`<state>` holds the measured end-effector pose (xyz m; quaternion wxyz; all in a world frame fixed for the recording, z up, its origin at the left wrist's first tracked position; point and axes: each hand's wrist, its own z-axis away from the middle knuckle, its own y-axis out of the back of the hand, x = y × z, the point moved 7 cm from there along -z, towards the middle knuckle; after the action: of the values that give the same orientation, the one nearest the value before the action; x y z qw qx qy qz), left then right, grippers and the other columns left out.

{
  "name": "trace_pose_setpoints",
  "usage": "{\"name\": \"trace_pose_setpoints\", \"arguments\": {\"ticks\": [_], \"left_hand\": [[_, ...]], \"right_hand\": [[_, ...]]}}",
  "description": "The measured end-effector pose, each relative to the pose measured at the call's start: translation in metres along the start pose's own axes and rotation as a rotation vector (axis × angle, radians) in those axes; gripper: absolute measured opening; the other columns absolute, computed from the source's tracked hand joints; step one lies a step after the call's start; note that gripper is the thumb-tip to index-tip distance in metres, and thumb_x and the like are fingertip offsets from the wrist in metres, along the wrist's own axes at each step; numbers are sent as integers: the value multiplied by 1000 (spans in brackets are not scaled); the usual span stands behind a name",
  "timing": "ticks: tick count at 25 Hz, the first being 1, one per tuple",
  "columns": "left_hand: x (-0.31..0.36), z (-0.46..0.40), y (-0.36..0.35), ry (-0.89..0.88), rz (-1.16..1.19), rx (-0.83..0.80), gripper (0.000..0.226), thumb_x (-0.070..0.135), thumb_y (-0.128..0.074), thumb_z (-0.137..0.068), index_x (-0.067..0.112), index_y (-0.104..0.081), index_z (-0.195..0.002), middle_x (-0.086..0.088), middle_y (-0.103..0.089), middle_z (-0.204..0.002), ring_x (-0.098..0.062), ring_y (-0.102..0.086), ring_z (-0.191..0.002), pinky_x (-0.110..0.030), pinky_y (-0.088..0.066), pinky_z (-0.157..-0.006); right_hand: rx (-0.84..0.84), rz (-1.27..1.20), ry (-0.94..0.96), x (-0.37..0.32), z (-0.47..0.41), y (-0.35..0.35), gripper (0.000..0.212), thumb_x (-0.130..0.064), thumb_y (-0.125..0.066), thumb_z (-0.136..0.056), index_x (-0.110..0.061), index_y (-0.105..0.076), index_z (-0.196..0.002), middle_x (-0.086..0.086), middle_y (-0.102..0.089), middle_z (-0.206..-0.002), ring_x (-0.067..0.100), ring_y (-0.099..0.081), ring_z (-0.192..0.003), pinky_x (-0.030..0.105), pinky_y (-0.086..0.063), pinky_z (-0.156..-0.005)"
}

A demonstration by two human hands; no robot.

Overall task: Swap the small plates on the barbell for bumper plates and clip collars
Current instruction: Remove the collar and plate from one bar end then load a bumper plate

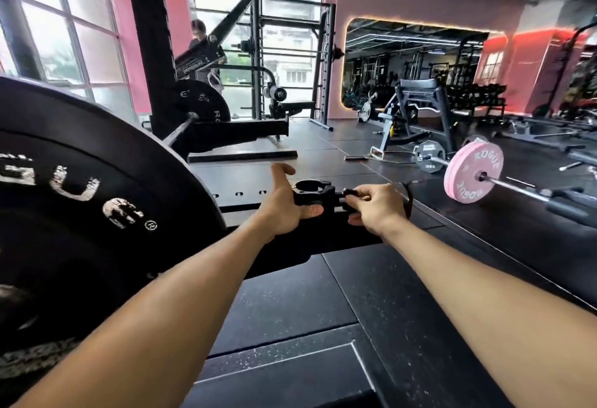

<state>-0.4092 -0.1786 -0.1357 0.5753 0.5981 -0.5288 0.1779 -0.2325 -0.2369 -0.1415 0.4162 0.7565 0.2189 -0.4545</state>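
Note:
A large black bumper plate [80,201] with white lettering fills the left of the head view, close to me. Beyond it the barbell shaft [181,129] runs to a second black plate [203,104] by the rack. In front of me both hands hold a black clip collar [315,194], its ring facing up. My left hand [284,204] grips the collar's body with the thumb underneath and the index finger stretched forward. My right hand [374,207] pinches the collar's lever on its right side.
A black rack upright [145,36] and its base [239,131] stand ahead on the left. Another barbell with pink plates [473,175] lies on the floor to the right. A bench machine [416,110] and a mirror are farther back. A person stands by the far window.

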Motion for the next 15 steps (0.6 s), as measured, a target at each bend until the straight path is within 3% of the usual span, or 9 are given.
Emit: {"name": "trace_pose_setpoints", "arguments": {"ticks": [2,5,7,9,11,13,15], "left_hand": [[-12,-4,-6,2,-29,-4,70,16,-79,-83,17,-22,-124,-9,-60,-103,-22,-59,-89,-37,-48,-89],[-21,-8,-8,26,-49,-21,72,20,-76,-86,16,-20,-131,-12,-59,-115,-28,-59,-102,-38,-47,-94],[-20,-5,-9,23,-79,-47,80,18,-76,-85,17,-16,-138,-11,-56,-123,-26,-55,-110,-34,-42,-96],[-14,7,-8,11,-100,-48,94,12,-79,-81,18,-10,-145,-11,-47,-133,-21,-44,-116,-26,-33,-96],[-10,20,-4,13,-97,-19,102,9,-82,-78,18,-9,-147,-12,-32,-145,-24,-36,-129,-25,-29,-101],[-6,36,1,19,-126,-22,100,10,-83,-76,17,-11,-146,-11,-25,-148,-26,-33,-135,-23,-27,-100],[-6,52,5,39,-182,-78,97,13,-85,-75,18,-15,-143,-8,-26,-146,-24,-38,-127,-23,-31,-97]], "right_hand": [[17,21,20,11,-7,-7,8,-9,-69,-88,-11,-71,-81,20,-71,-81,41,-71,-79,56,-56,-81],[41,23,23,15,-11,-11,6,-13,-68,-89,-9,-72,-90,22,-72,-89,41,-70,-83,55,-55,-82],[31,48,19,13,-8,-10,17,-19,-69,-90,-6,-71,-101,20,-73,-95,39,-70,-89,52,-55,-86],[13,127,-18,13,2,-9,42,-31,-71,-88,-7,-63,-122,14,-71,-109,33,-66,-105,41,-50,-96],[2,175,-75,14,19,-6,59,-39,-69,-88,-8,-51,-135,10,-67,-114,27,-61,-112,28,-43,-93],[-1,188,-84,12,37,-2,60,-41,-68,-88,-10,-50,-136,9,-65,-118,26,-59,-112,25,-40,-87],[-23,207,-55,6,54,1,56,-41,-67,-89,-12,-53,-134,8,-63,-123,25,-58,-114,25,-40,-89]]}}
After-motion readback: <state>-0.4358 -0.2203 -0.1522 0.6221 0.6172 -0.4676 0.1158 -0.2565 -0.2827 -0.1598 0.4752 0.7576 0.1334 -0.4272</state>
